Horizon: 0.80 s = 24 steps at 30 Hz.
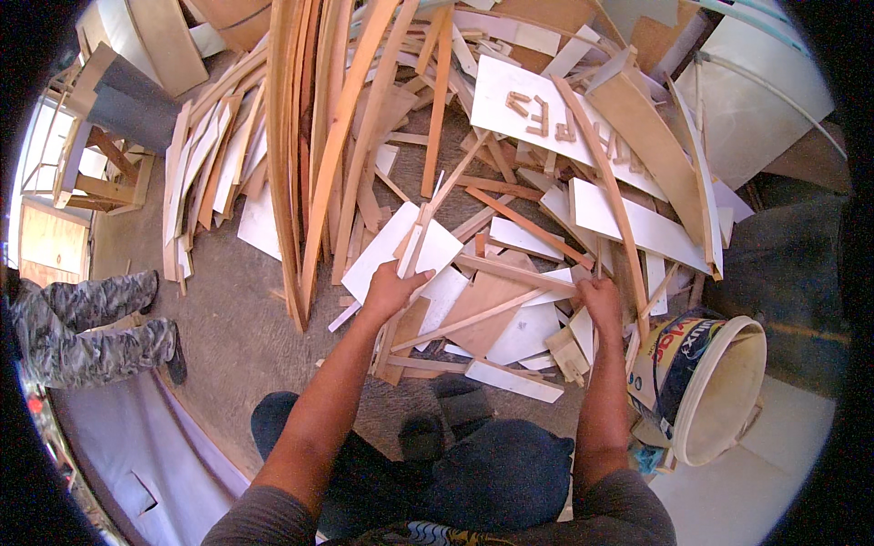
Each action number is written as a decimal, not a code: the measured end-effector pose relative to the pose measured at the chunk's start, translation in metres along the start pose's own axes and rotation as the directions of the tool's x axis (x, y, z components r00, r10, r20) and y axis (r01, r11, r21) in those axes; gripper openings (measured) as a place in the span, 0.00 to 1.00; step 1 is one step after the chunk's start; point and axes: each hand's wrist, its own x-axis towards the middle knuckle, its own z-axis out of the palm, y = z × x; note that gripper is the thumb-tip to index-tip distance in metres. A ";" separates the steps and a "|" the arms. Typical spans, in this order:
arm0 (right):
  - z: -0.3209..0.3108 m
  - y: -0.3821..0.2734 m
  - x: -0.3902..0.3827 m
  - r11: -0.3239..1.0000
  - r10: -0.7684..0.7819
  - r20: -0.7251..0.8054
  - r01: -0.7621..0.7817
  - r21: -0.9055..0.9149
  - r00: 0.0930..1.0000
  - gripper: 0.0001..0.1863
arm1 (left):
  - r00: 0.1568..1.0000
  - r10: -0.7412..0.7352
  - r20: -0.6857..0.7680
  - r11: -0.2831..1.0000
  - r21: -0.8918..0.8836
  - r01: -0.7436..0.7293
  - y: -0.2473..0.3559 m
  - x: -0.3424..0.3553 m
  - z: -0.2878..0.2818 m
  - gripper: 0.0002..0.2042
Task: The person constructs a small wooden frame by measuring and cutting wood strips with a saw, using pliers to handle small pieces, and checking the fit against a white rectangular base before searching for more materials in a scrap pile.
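Narrow wood strips [417, 238], one with a white face, run up through my left hand [391, 289], whose fingers are closed round them. Behind them lies a white panel offcut [366, 264]. Farther right, my right hand [598, 298] is closed on the end of a wooden batten [514, 272] that slants across the scrap heap. Its fingertips are partly hidden. Under and between both hands are white and bare-wood offcuts [526, 329], lying loosely over one another on the floor.
Long planks [341, 118] lean in a stack at the far left of the heap. A white board [499, 86] with small wood pieces on it lies at the back. A tipped bucket [687, 382] is at my right. Another person's camouflage-clad legs [100, 305] show at left.
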 end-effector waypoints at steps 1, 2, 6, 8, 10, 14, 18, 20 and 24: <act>0.001 0.012 0.003 0.997 0.046 0.020 -0.047 0.056 0.999 0.22 | 1.000 0.001 0.001 1.000 -0.003 -0.001 0.002 0.000 0.001 0.23; 0.003 0.026 0.005 0.997 0.043 0.020 -0.044 0.055 0.999 0.22 | 1.000 -0.018 0.021 0.999 -0.050 0.019 0.002 0.000 0.000 0.21; 0.005 0.054 0.000 0.951 0.108 0.049 -0.118 0.286 0.993 0.20 | 1.000 -0.006 0.023 0.983 -0.182 0.010 0.007 -0.002 0.004 0.19; 0.005 0.034 -0.009 0.938 0.097 0.086 -0.120 0.325 0.992 0.18 | 0.999 0.036 -0.015 0.974 -0.223 -0.038 0.006 -0.003 0.007 0.19; 0.007 -0.002 -0.028 0.919 0.130 0.078 -0.149 0.366 0.988 0.18 | 0.996 0.075 -0.055 0.962 -0.259 -0.087 0.008 -0.004 0.010 0.18; 0.038 0.036 -0.006 0.889 0.080 0.251 -0.183 0.421 0.965 0.13 | 0.998 0.063 0.013 0.960 -0.273 -0.057 0.012 -0.004 0.009 0.18; 0.047 0.009 -0.001 0.809 -0.042 0.255 -0.117 0.575 0.966 0.11 | 0.999 -0.046 -0.026 0.942 -0.334 0.034 0.007 -0.004 -0.006 0.19; 0.044 -0.009 -0.003 0.734 0.055 0.267 -0.220 0.643 0.962 0.13 | 0.996 -0.051 -0.076 0.903 -0.429 0.014 0.007 -0.005 -0.009 0.18; 0.052 -0.005 0.000 0.684 0.103 0.297 -0.284 0.672 0.949 0.20 | 0.991 -0.023 -0.129 0.828 -0.558 -0.053 0.002 0.000 -0.013 0.17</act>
